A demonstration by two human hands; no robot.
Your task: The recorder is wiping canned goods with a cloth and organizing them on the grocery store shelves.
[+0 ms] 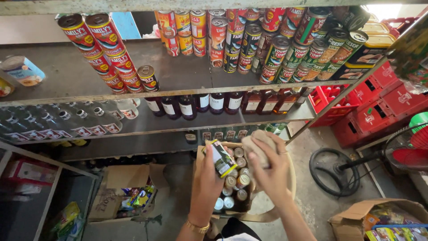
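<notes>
- Plainly, from the head view: the left hand (pixel 208 175) is clamped round a dark can (pixel 221 158) with a yellow rim, held tilted above an open box (pixel 201 154) near the floor; the right hand (pixel 269 172) is closed on a beige cloth (pixel 260 145) pressed just beside the can's top
- Risk, as I judge it: the can is held by its lower part only, so a hard wipe could twist it loose; it would fall onto the cans (pixel 235 183) standing in the box and dent
- The top shelf (pixel 187 71) holds stacked tins (pixel 285 49) reaching near the edge; a raised elbow might knock one off
- Containers: the box holds upright cans, tops showing; a carton (pixel 127 176) to the left holds bright packets; another carton (pixel 356 214) at the right holds packets too; red crates (pixel 379 111) hold bottles; the lower shelves carry rows of dark and clear bottles (pixel 200 103)
</notes>
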